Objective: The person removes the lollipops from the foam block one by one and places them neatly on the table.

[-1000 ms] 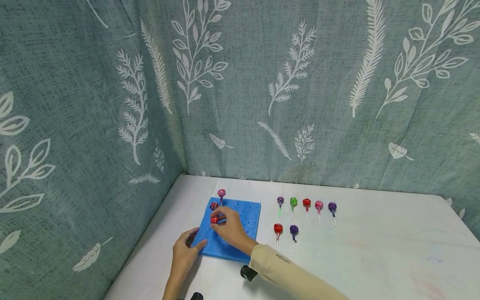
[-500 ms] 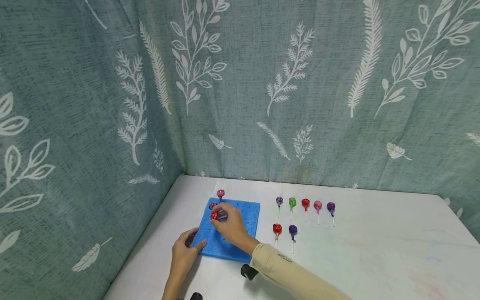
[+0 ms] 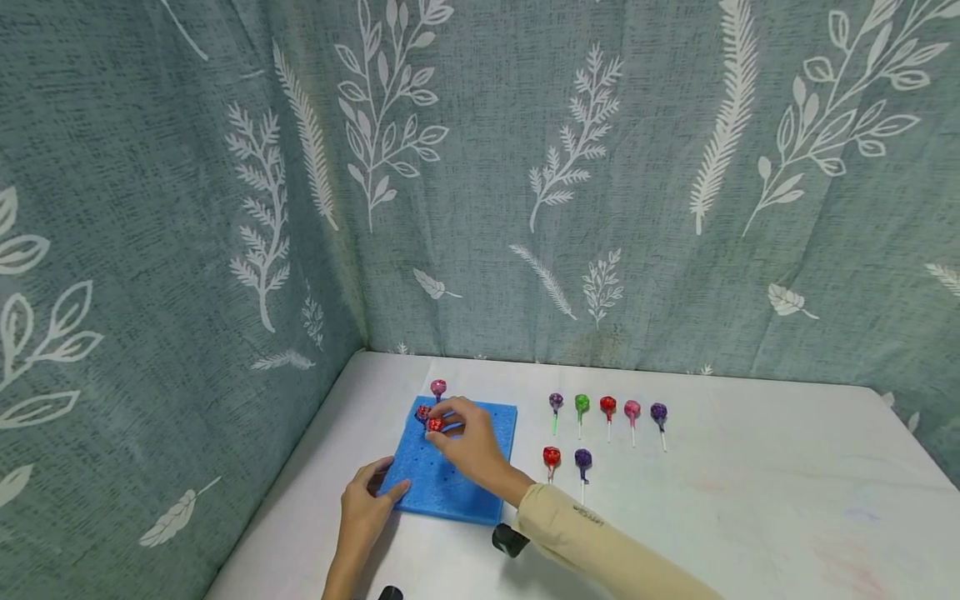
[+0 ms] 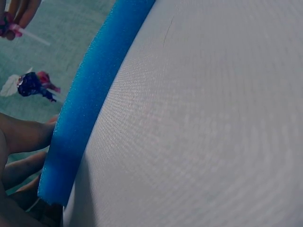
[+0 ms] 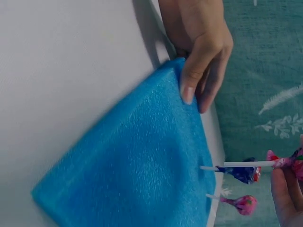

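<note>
A blue foam board (image 3: 442,487) with small holes lies on the table. My left hand (image 3: 365,504) grips its near left corner, thumb on the top face and fingers at the side. Over the board my right hand (image 3: 471,442) pinches a red-wrapped lollipop (image 3: 434,425) by its head. In the right wrist view that lollipop's white stick (image 5: 248,164) is bare and stands clear of the foam. Two lollipops stand upright in the board's far left part: a dark blue and red one (image 5: 244,174) and a pink one (image 5: 246,205).
Right of the board, several lollipops lie on the white table (image 3: 750,483), including a green one (image 3: 582,403) in the back row. A red one (image 3: 551,457) and a purple one (image 3: 582,459) lie nearer. Leaf-patterned curtains (image 3: 480,208) border the table at left and back.
My right hand has carried the red lollipop slightly back and to the right over the board. The left hand keeps its grip on the corner.
</note>
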### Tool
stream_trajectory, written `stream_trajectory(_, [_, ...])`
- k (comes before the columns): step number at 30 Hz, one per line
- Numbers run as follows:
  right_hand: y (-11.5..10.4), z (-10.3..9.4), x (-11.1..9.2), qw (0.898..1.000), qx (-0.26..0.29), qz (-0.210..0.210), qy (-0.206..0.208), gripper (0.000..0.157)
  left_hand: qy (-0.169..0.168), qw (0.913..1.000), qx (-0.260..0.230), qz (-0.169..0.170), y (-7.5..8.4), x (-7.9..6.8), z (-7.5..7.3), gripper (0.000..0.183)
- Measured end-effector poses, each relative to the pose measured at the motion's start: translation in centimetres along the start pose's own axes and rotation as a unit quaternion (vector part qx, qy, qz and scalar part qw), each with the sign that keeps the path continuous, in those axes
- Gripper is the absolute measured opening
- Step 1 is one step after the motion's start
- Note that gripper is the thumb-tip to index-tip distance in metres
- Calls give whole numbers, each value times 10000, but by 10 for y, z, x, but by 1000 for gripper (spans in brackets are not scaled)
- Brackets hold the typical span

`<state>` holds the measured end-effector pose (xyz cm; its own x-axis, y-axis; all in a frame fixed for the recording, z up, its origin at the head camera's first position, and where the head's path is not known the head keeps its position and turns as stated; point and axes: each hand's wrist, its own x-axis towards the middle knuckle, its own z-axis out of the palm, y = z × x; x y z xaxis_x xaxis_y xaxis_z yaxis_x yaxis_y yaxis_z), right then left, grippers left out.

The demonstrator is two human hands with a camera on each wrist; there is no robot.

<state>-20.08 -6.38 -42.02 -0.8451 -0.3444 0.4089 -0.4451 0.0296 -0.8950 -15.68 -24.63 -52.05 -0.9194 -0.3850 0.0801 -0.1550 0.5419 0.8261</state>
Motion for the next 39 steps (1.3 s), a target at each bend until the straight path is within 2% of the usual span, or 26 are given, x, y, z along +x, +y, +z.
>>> stream_trajectory(6, [-3, -13, -2, 9999, 89, -96, 41, 18, 8, 10000, -4, -17, 1, 0, 1, 49])
stream_trajectory(14, [2, -26, -8, 9995, 3, 205, 253, 20, -27, 10000, -37, -57, 0, -1, 1, 49])
stream_trajectory(26, [13, -44, -11, 9975, -17, 307, 639, 19, -34, 9999, -111, -10, 0, -1, 0, 50])
stream_trajectory(39, [17, -60, -16, 9954, -164, 474, 818, 18, 69, 9999, -82, 18, -1, -1, 2, 49])
